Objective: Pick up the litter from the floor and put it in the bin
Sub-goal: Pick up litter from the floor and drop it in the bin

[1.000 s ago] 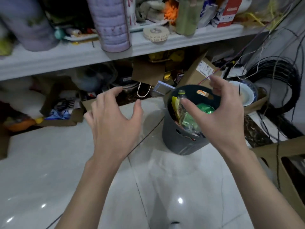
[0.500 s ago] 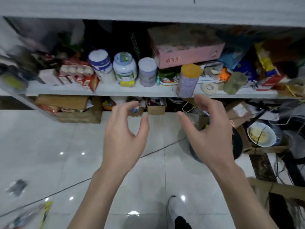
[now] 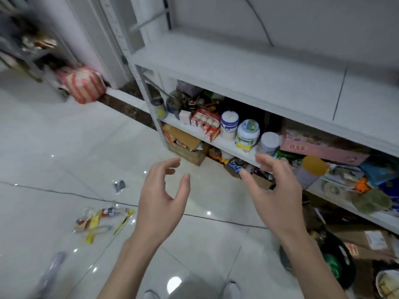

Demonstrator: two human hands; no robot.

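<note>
While both hands hang empty in front of the body, the head view looks down across a glossy tiled floor [image 3: 64, 147] toward what is left to collect. The left hand [image 3: 160, 203] is loosely cupped, thumb apart from the curled fingers, and holds nothing. The right hand [image 3: 278, 195] mirrors it, fingers spread and bent, also holding nothing. Litter [image 3: 101, 221] lies in a loose cluster on the tiles to the left of the left hand: a small bottle, yellow wrappers and clear plastic. A small wrapper [image 3: 118, 185] lies apart, a little farther off, and a blurred clear piece [image 3: 51, 270] shows near the lower left edge. The bin [image 3: 285, 260] stands at lower right beside the shelf [image 3: 237, 83], partly hidden behind the right forearm, with green rubbish already inside.

By my reading, this is the turn from bin to litter, between one drop and the next pick. The next move calls for stepping or leaning left, lowering a hand onto the cluster and closing the fingers round one piece. The thin wrappers lie flat, so pinching an edge looks surer than scooping.

A second ago both hands hovered over the bin, which filled the middle of the view. Half a second ago the view faced the shelf squarely, with the litter only at the lower left edge. Now the view has swung left, so the litter sits closer to the middle and the bin has slid to the lower right. The hands' pose has barely changed.
</note>
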